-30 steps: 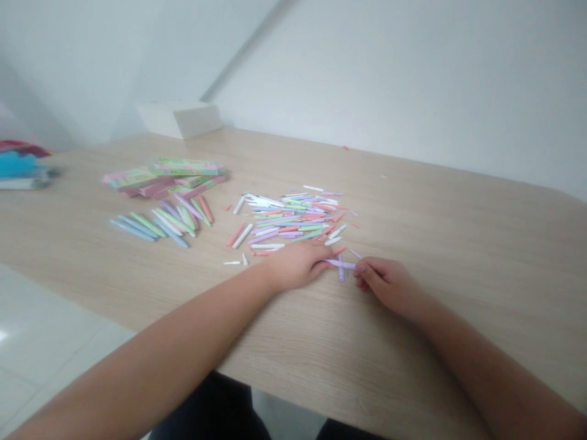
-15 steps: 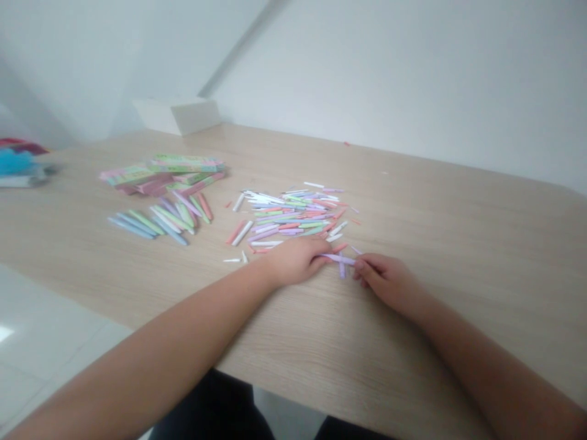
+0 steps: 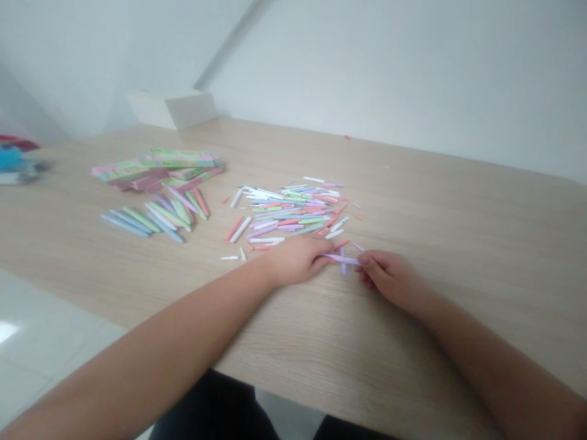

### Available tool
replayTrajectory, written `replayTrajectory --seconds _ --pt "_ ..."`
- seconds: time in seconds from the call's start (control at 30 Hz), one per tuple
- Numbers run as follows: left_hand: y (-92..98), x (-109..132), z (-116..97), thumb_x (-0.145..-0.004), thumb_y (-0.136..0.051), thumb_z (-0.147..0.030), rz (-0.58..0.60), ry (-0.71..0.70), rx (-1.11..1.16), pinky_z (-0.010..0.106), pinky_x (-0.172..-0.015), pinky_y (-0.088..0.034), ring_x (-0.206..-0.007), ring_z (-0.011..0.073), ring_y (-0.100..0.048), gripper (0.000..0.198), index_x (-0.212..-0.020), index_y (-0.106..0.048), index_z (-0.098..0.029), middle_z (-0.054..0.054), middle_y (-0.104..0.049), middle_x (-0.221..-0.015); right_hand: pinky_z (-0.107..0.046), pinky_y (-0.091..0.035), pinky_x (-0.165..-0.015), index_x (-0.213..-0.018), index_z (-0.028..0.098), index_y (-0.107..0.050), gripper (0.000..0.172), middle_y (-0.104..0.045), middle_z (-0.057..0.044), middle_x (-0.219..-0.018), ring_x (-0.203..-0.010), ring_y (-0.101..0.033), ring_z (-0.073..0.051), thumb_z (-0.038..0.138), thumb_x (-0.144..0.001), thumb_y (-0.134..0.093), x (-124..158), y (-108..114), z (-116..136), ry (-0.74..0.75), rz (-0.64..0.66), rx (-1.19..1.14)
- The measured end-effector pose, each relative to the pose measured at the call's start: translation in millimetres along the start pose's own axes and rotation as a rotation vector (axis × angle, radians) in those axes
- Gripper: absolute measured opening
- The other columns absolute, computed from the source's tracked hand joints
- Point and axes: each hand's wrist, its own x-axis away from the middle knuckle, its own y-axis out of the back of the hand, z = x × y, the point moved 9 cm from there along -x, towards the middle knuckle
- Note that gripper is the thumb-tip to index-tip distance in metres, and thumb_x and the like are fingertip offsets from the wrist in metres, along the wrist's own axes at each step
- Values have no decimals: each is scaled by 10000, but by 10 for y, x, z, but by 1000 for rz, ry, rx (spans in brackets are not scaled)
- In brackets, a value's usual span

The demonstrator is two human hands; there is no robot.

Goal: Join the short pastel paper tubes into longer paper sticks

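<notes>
1. the lilac strip (image 3: 342,258) is pinched at its 2 ends by the closed fingertips of the left hand (image 3: 298,260) and the right hand (image 3: 389,278), low over the table (image 3: 458,214).
2. a pile of coloured strips (image 3: 288,211) lies just beyond the left hand.
3. a light, even pull is judged best, so the strip is not creased or torn.
</notes>
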Motion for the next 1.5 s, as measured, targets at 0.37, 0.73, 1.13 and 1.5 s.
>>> replayTrajectory --seconds 0.37,0.73,1.13,1.5 --pt "38 1 23 -1045 -409 -366 -30 20 1 340 -876 -495 -951 208 -651 343 -1089 -680 -162 88 -714 -999 -351 -467 -731 -1023 211 -664 302 -725 -93 -938 -831 -651 -238 387 -1039 -418 18 94 156 215 -81 314" --pt "83 -1 19 -1049 -390 -385 -36 49 -73 346 -889 -491 -985 220 -649 356 -1081 -666 -162 92 -715 -1039 -293 -450 -547 -957 232 -673 348 -694 -13 -724 -594 -619 -173 481 -1020 -439 24 66 17 -27 -67 -19" --pt "33 -13 -83 -1048 -408 -346 -6 -3 -90 353 -944 -490 -1027 226 -651 346 -1218 -651 -167 107 -712 -1081 -319 -423 -585 -795 231 -607 391 -680 -33 -717 -650 -613 -196 446 -1040 -391 3 -17 109 64 74 136" --pt "6 -18 -56 -1053 -394 -358 -23 11 -41 340 -924 -493 -997 206 -647 334 -1157 -655 -178 92 -707 -1075 -354 -455 -685 -1018 227 -682 296 -737 -81 -935 -800 -657 -240 436 -1016 -472 36 70 201 80 -66 326"
